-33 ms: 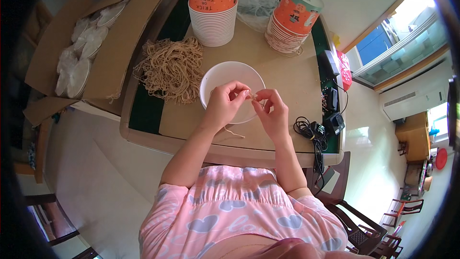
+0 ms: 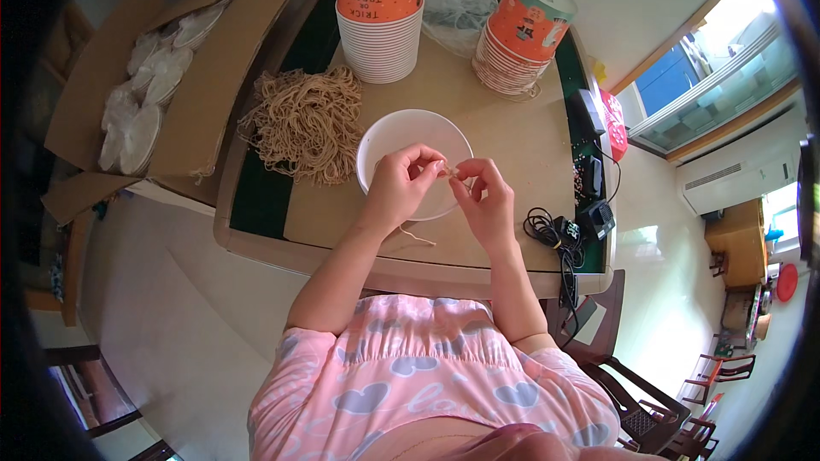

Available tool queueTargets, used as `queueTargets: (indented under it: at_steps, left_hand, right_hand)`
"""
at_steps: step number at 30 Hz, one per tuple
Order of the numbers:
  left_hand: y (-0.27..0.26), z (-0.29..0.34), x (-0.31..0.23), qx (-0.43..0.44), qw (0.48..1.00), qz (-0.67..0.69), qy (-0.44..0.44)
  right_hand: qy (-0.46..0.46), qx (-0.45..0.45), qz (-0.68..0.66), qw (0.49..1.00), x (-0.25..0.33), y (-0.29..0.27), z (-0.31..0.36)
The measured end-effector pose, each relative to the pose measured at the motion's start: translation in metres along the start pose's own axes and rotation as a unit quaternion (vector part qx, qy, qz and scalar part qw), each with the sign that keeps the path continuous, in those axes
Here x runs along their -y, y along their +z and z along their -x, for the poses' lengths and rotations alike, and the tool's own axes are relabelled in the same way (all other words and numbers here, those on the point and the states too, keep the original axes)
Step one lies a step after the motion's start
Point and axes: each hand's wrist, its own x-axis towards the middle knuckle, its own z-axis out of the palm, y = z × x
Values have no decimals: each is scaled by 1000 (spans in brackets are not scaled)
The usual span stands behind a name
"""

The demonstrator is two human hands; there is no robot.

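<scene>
Just above a white paper bucket (image 2: pixel 413 131), my left hand (image 2: pixel 400 183) and my right hand (image 2: pixel 487 201) meet, fingertips close together. Both pinch a thin tan cord (image 2: pixel 418 238); its loose end hangs down by my left wrist and lies on the table. The small bit between the fingertips is mostly hidden, so I cannot tell if it is knotted. The bucket stands upright with its mouth up, partly covered by my hands. Left of it lies a large tangled heap of tan cord (image 2: pixel 303 124).
Nested orange-and-white paper buckets stand upside down in a tall stack (image 2: pixel 380 38) and a shorter stack (image 2: pixel 523 34). A clear plastic bag (image 2: pixel 459 10) lies between them. Black adapters and cables (image 2: pixel 559 235) line the table's (image 2: pixel 329 226) right edge. An open cardboard box (image 2: pixel 209 94) holds wrapped white pieces.
</scene>
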Motion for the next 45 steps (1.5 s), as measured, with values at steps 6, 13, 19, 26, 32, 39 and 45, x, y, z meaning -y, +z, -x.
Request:
queueTargets:
  at_steps: [6, 13, 19, 26, 32, 39, 45]
  left_hand:
    - [-3, 2, 0, 51, 996, -59, -33]
    - [0, 3, 0, 52, 996, -67, -37]
    - [-1, 3, -4, 17, 993, -119, -6]
    - [-2, 2, -6, -11, 991, -135, 17]
    - [0, 4, -11, 9, 993, -114, 14]
    - [1, 4, -4, -1, 994, -110, 7]
    - [1, 2, -1, -23, 994, -104, 25]
  right_hand:
    - [6, 2, 6, 1000, -4, 3, 0]
    - [-15, -4, -1, 1000, -11, 8, 1]
    - [22, 7, 33, 999, -3, 5, 2]
    - [-1, -5, 14, 1000, -5, 5, 3]
    - [-34, -13, 36, 999, 6, 2, 0]
    - [-1, -18, -38, 999, 4, 5, 3]
    - [-7, 6, -2, 1000, 0, 3, 6]
